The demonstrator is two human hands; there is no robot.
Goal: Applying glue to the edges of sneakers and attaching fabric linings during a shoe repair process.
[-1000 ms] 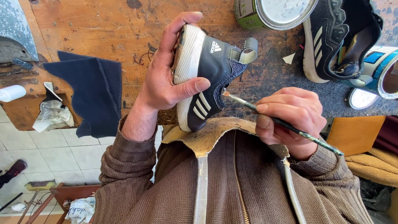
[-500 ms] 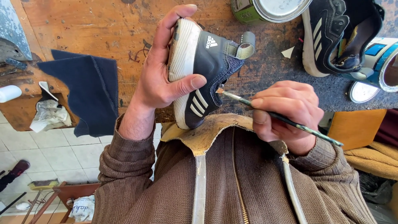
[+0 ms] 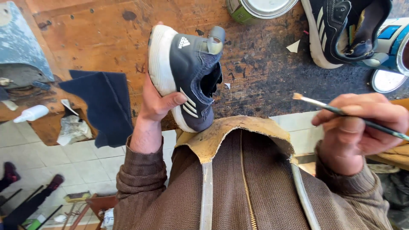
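A dark blue cloth piece (image 3: pixel 104 104) lies left on the worn wooden workbench (image 3: pixel 85 38). The left hand (image 3: pixel 155 102) holds a navy sneaker with white sole (image 3: pixel 185 74) (tipped sideways). Right, the right hand (image 3: pixel 355 125) pinches a thin dark paintbrush (image 3: pixel 341 111), away from the shoe.

Matt dark knit sneaker (image 3: pixel 187 76) with smooth white rubber sole; rough, stained wooden bench (image 3: pixel 98 38); shiny metal tin (image 3: pixel 260 8) at top; ribbed brown wool sleeves.
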